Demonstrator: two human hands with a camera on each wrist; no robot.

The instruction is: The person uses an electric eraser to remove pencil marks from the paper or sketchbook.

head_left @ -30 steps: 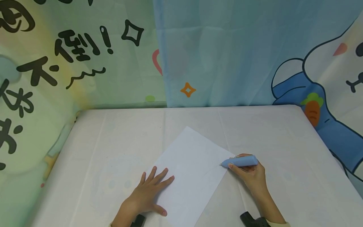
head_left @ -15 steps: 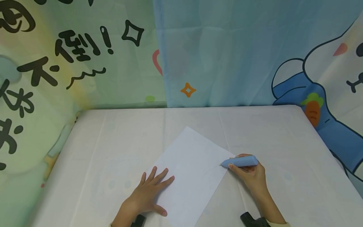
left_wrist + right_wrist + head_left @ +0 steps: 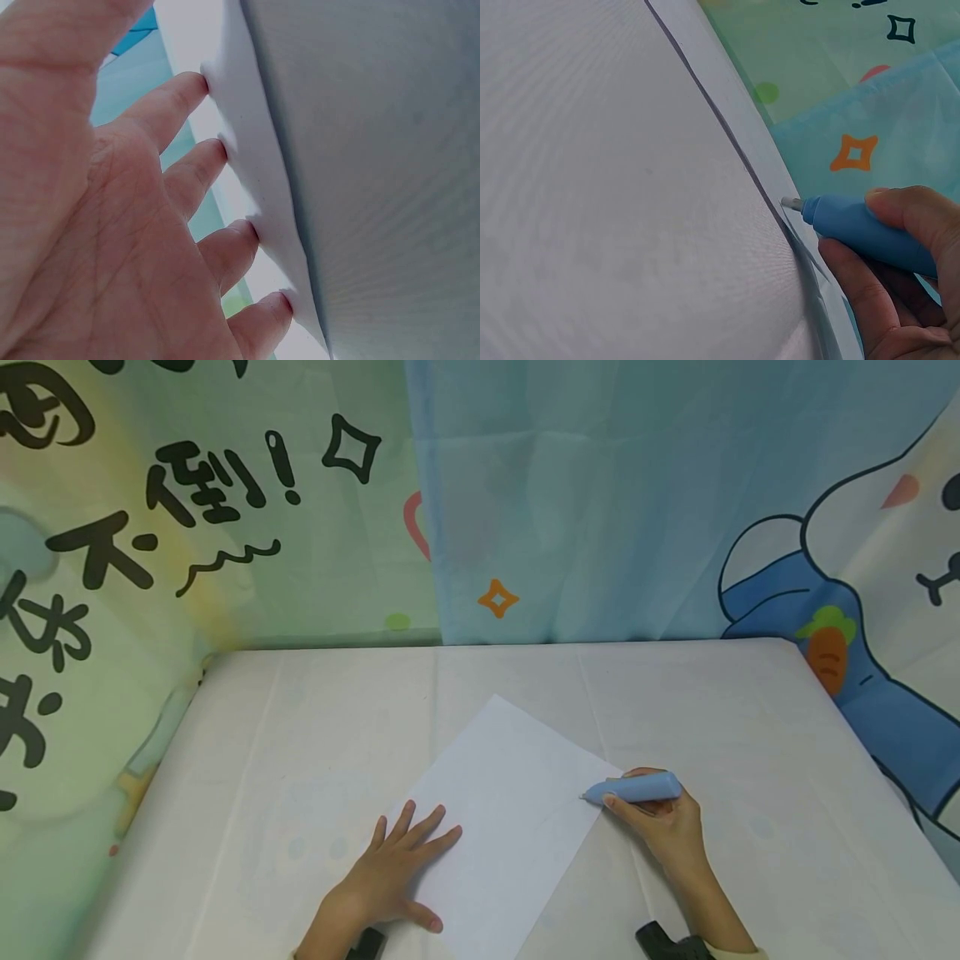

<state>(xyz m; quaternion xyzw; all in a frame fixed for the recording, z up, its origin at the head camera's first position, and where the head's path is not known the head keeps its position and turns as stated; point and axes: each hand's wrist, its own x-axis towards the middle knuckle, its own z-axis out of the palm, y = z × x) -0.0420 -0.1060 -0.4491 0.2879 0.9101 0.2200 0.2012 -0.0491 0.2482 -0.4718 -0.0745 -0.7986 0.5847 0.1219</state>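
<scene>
A sheet of white paper (image 3: 517,777) lies turned at an angle on a table with a white cloth (image 3: 337,718). My left hand (image 3: 393,864) rests with spread fingers on the paper's left edge; in the left wrist view the fingertips (image 3: 251,231) press on the paper (image 3: 259,120). At the right corner, my right hand (image 3: 671,827) grips a thick blue pen-shaped tool (image 3: 643,787) between thumb and fingers. It is held nearly level, its tip pointing left over the paper. The right wrist view shows the blue tool's body (image 3: 862,229) with a short pale tip at the sheet.
Behind the table hangs a printed curtain (image 3: 600,527), green on the left and blue on the right, with lettering and a cartoon rabbit. Black wrist-camera mounts (image 3: 671,943) sit below both hands. The table's back edge runs along the curtain.
</scene>
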